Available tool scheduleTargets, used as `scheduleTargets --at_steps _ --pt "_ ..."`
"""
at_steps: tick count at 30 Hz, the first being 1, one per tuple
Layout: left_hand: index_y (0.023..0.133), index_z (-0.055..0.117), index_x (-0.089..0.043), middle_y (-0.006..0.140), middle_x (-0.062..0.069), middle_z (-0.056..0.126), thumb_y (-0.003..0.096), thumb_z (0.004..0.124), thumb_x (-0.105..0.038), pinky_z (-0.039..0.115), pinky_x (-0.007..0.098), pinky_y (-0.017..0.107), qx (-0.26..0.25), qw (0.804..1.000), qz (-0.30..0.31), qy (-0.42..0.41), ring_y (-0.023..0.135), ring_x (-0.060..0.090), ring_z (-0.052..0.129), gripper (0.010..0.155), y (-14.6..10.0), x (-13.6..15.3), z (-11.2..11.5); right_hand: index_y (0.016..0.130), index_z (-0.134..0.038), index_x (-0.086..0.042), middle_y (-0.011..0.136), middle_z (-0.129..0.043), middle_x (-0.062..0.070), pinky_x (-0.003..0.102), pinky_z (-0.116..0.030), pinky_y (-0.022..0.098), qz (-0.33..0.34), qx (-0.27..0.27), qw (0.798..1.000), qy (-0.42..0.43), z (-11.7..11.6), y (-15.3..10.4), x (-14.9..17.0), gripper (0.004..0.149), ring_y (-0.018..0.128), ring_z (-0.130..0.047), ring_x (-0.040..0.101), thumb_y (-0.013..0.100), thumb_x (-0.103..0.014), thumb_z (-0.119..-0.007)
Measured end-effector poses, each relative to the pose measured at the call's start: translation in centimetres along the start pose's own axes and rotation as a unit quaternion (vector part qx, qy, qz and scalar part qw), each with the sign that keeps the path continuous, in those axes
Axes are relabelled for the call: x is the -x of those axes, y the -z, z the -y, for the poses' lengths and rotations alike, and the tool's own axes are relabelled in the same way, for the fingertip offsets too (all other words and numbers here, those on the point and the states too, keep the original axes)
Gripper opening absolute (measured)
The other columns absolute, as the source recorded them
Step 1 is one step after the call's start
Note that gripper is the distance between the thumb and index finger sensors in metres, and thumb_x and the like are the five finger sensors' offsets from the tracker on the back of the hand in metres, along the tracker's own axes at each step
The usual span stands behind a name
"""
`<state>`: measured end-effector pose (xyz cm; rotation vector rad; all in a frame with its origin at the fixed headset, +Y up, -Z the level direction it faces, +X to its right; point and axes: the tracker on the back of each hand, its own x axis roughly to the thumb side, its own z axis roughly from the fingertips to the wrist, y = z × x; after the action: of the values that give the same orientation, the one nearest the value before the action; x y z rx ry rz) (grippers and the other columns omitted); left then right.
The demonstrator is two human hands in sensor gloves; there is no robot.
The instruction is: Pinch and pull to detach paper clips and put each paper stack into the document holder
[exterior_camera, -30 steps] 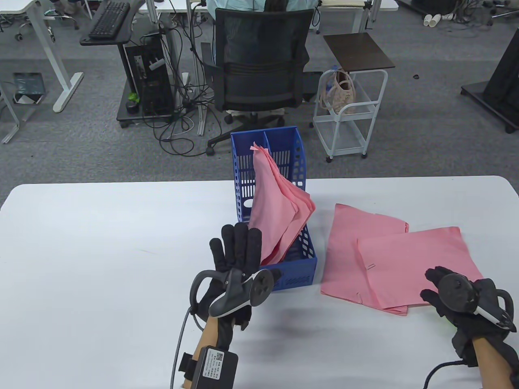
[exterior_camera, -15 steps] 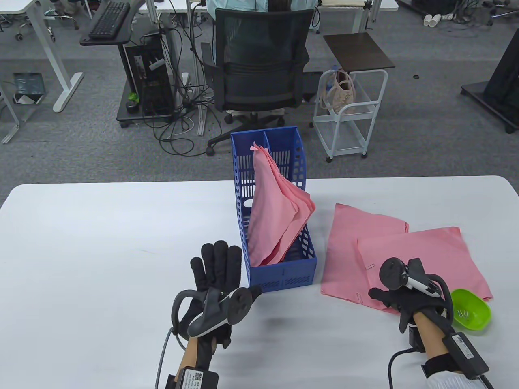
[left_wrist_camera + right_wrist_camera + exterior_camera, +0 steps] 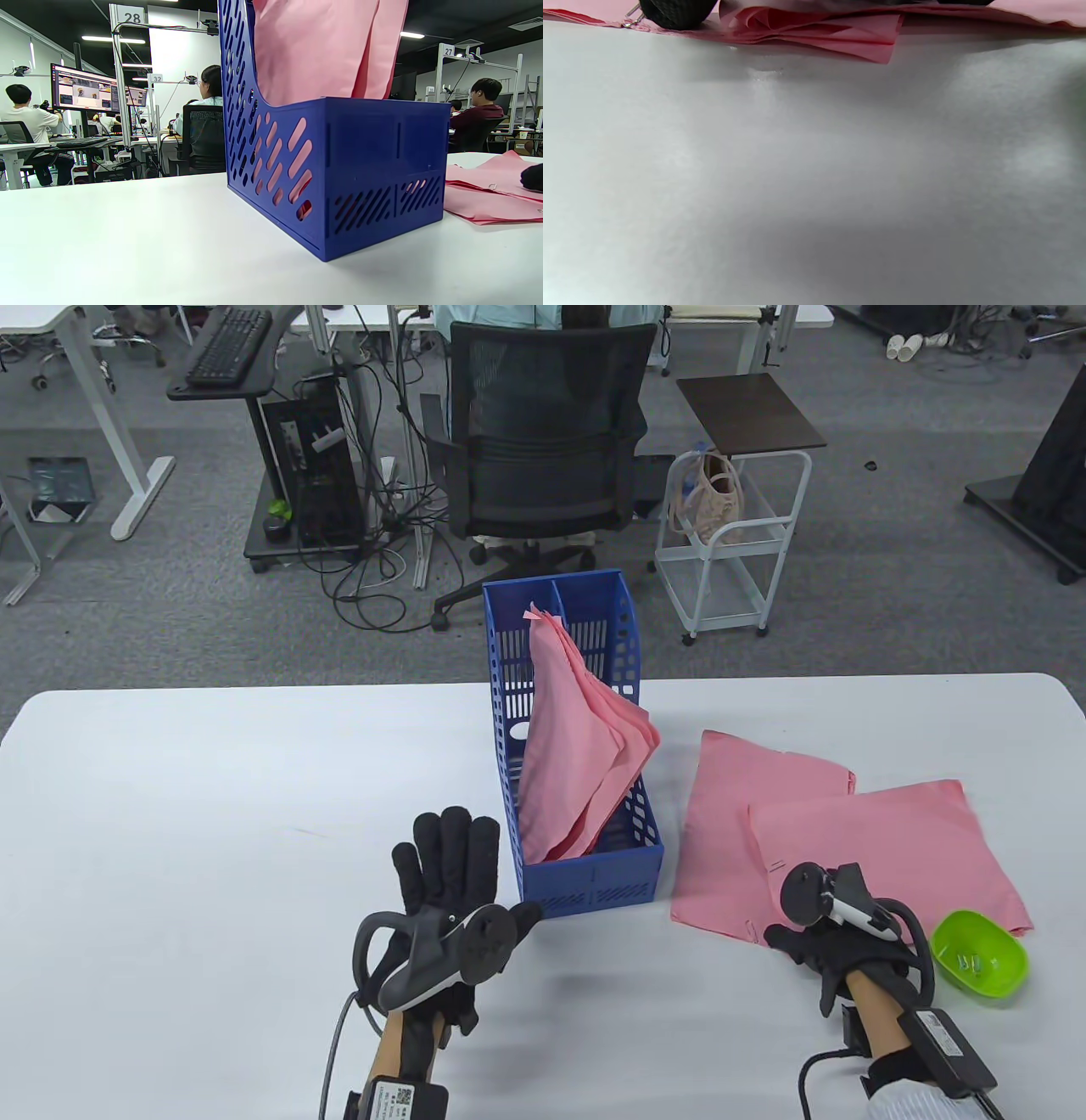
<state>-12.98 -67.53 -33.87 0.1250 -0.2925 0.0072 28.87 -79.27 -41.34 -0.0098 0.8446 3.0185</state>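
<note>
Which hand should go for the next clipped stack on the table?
Probably the right hand: it rests at the near edge of the pink stacks, by a paper clip. The left hand is open, across the document holder.

Beyond my left hand, past the table, white number signs hang on metal frames: "28" on a sign [image 3: 132,16], "32" on a smaller one [image 3: 157,78], and "27" on a sign [image 3: 449,50] farther right. Nothing else reads clearly.
</note>
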Motion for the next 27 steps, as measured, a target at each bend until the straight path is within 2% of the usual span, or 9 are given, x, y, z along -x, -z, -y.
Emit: scheduleTargets --at_steps 11,16,21,25,27 --pt "0.116 -0.001 -0.001 0.117 0.033 0.001 0.0532 0.035 -0.063 0.011 0.072 0.07 0.005 1.0 0.005 0.004 0.103 0.061 0.001 0.096 0.0 -0.3 0.1 0.11 -0.003 0.003 0.114 -0.011 0.045 0.068 -0.041 0.077 -0.007 0.019 1.0 -0.007 0.2 0.0 -0.4 0.072 0.1 -0.028 0.071 0.066 -0.034 -0.047" --pt "0.116 0.0 -0.001 0.117 0.032 0.001 0.0541 0.035 -0.062 0.011 0.071 0.071 0.005 1.0 0.003 -0.003 0.104 0.06 0.002 0.095 0.0 -0.2 0.1 0.112 -0.012 0.0 0.115 -0.016 0.042 0.065 -0.046 0.077 -0.016 0.018 0.999 -0.035 0.5 0.1 -0.6 0.062 0.1 -0.034 0.068 0.067 -0.024 -0.048" --pt "0.116 0.0 -0.001 0.117 0.032 0.001 0.0536 0.035 -0.063 0.012 0.071 0.071 0.002 1.0 0.002 -0.005 0.104 0.061 0.002 0.095 0.0 -0.1 0.0 0.112 -0.021 -0.004 0.116 -0.029 0.037 0.058 -0.057 0.076 -0.035 0.045 0.994 -0.094 0.8 0.2 -0.9 0.059 0.101 -0.049 0.061 0.065 -0.016 -0.055" --pt "0.116 0.0 -0.001 0.117 0.032 0.001 0.0535 0.035 -0.063 0.012 0.071 0.071 -0.004 1.0 0.001 -0.011 0.104 0.061 0.003 0.095 -0.1 0.0 -0.2 0.112 -0.028 -0.008 0.117 -0.038 0.032 0.054 -0.062 0.075 -0.037 0.056 0.992 -0.107 2.1 -0.2 -1.0 0.057 0.101 -0.06 0.054 0.064 -0.015 -0.057" --pt "0.116 0.0 -0.001 0.117 0.032 0.001 0.0536 0.035 -0.063 0.012 0.071 0.071 -0.007 1.0 0.0 -0.013 0.104 0.061 0.003 0.095 -0.2 0.1 -0.3 0.113 -0.029 -0.01 0.118 -0.038 0.03 0.054 -0.062 0.074 -0.037 0.08 0.991 -0.102 3.3 -0.8 -0.9 0.057 0.102 -0.063 0.051 0.063 -0.015 -0.057"
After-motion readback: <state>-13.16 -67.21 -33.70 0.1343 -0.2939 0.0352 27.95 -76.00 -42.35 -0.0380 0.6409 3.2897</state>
